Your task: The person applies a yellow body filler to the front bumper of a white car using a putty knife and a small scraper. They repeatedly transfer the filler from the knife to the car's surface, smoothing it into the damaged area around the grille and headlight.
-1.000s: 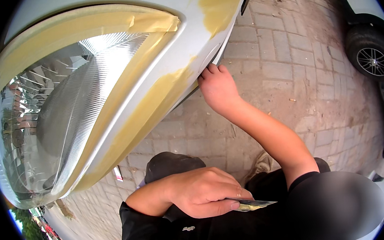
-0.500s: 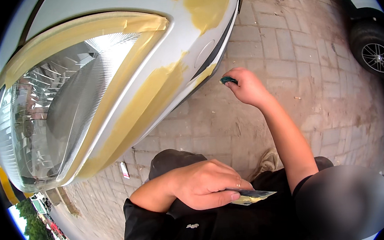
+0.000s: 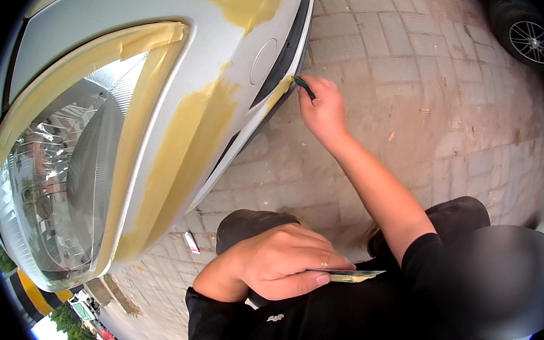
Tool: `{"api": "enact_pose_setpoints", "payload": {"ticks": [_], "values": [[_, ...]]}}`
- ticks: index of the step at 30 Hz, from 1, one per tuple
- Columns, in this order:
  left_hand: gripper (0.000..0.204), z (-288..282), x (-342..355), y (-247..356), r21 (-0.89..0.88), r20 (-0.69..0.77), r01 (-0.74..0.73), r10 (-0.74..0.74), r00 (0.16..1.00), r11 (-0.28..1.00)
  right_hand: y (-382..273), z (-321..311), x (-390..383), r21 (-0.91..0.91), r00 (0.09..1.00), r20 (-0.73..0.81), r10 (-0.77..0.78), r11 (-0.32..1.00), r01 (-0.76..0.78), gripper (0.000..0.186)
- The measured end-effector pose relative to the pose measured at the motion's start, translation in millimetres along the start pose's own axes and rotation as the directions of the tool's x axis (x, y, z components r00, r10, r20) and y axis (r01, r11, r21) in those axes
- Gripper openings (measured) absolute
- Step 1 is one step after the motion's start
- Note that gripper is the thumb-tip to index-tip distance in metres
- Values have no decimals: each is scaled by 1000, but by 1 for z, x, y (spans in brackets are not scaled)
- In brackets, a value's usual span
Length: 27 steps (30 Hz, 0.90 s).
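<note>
My right hand [image 3: 324, 108] pinches a small dark green spreader [image 3: 305, 87] at the lower edge of a silver car bumper [image 3: 261, 33]. The spreader's tip meets or nearly meets a yellow putty smear [image 3: 279, 93] there. Close to my body, my left hand [image 3: 288, 258] grips a thin flat plate [image 3: 372, 271] between thumb and fingers. Yellow putty [image 3: 352, 278] lies on that plate. More putty covers the bumper in a long patch [image 3: 184, 145] beside the headlight [image 3: 63, 193] and in another patch [image 3: 243, 3] farther off.
Yellowish masking tape [image 3: 84, 54] frames the headlight. Brick paving [image 3: 395, 115] lies below, with a small white packet [image 3: 191, 242] on it. A vehicle wheel [image 3: 530, 41] stands at the far right. My dark-clad knees [image 3: 244, 226] are bent under my arms.
My right hand has moved left and away from me, bringing the spreader to the bumper's lower edge. The view has shifted slightly. My left hand keeps hold of the plate.
</note>
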<state>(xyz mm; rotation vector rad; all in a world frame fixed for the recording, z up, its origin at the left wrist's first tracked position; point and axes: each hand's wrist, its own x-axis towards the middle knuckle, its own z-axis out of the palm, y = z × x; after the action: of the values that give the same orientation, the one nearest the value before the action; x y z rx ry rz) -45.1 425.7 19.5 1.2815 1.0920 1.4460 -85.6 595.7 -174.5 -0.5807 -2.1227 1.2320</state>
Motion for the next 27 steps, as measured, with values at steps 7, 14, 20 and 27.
{"api": "enact_pose_setpoints", "payload": {"ticks": [7, 14, 20, 27], "values": [[23, -3, -6, 3, -7, -2, 20, -20, 1000, 1000, 0, 4, 17, -184, 966, 62, -249, 949, 257, 21], [23, -5, -14, 4, -9, 16, 44, -44, 999, 999, -9, 2, 19, -278, 937, 225, -266, 904, 323, 25], [23, -9, -15, 3, -9, 22, 33, -33, 999, 999, -17, 4, 19, -317, 921, 278, -272, 880, 355, 29], [24, -13, -13, -2, -21, 25, 24, -23, 999, 999, -30, 9, 13, -354, 916, 324, -237, 867, 350, 29]]}}
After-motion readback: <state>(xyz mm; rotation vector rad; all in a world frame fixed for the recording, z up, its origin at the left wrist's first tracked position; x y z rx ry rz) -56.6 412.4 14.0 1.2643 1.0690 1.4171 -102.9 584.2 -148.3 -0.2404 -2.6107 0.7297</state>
